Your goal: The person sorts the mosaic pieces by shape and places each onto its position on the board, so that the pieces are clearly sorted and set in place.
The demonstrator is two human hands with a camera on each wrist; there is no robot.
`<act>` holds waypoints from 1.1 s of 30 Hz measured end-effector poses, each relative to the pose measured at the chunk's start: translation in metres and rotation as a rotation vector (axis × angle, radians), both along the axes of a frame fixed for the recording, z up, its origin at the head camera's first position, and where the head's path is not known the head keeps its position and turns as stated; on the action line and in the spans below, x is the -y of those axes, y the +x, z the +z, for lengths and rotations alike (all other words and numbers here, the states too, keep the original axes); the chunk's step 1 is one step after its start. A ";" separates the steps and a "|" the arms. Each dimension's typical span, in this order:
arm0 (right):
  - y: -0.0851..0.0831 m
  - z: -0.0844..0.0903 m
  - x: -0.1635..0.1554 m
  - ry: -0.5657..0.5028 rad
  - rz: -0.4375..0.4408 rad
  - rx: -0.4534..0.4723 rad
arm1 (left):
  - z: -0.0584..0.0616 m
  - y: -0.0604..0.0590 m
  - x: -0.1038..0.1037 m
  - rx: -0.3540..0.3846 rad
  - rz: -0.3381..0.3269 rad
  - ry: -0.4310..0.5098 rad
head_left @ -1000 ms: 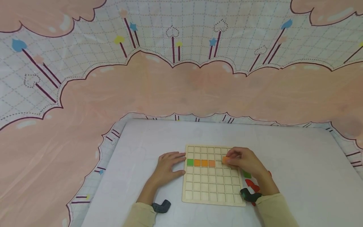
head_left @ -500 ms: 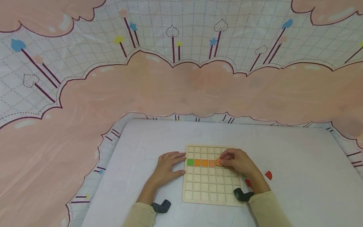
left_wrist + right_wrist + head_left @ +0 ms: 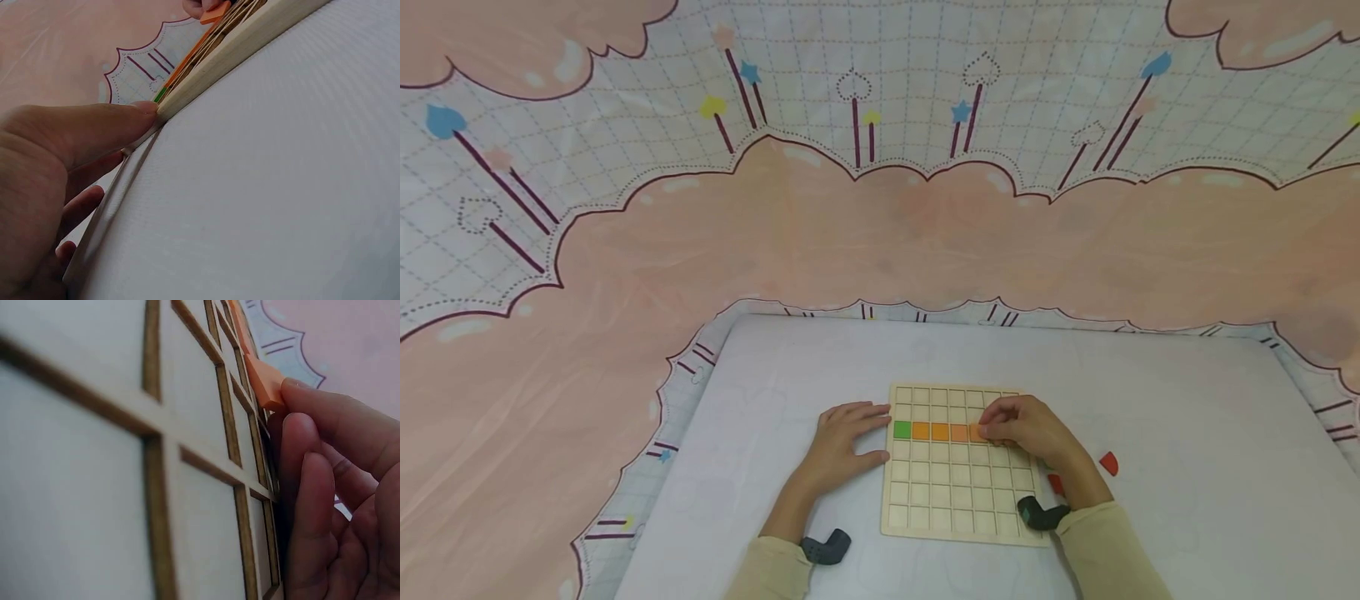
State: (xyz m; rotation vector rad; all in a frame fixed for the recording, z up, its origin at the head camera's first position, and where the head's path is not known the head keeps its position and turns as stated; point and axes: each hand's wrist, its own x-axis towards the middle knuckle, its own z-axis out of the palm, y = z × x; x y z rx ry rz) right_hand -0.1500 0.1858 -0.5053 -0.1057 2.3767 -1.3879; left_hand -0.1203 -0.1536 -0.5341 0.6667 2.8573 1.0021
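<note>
A wooden grid board lies on the white table. One of its rows holds a green square tile at the left end, then several orange square tiles. My right hand pinches another orange tile between thumb and finger at the end of that row; in the right wrist view this tile is tilted, one edge above its cell. My left hand rests at the board's left edge with fingers spread, and its thumb touches the board's side in the left wrist view.
Red pieces lie right of the board: a quarter-round piece and another red piece partly hidden by the right forearm. A patterned curtain hangs behind the table's far edge. Dark wrist-worn devices sit at both cuffs.
My right hand has moved left across the board with the orange tile, to the cell beside the last orange tile. My left hand has stayed at the board's edge.
</note>
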 end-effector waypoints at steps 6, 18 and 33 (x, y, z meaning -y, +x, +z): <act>0.001 -0.002 0.001 0.031 -0.002 -0.015 | 0.000 0.001 0.000 -0.006 0.001 0.011; 0.003 -0.001 0.004 0.063 -0.002 -0.057 | 0.000 0.001 0.001 -0.001 -0.002 0.009; 0.001 -0.001 0.003 0.099 -0.001 -0.051 | 0.000 0.001 0.001 -0.010 -0.002 0.000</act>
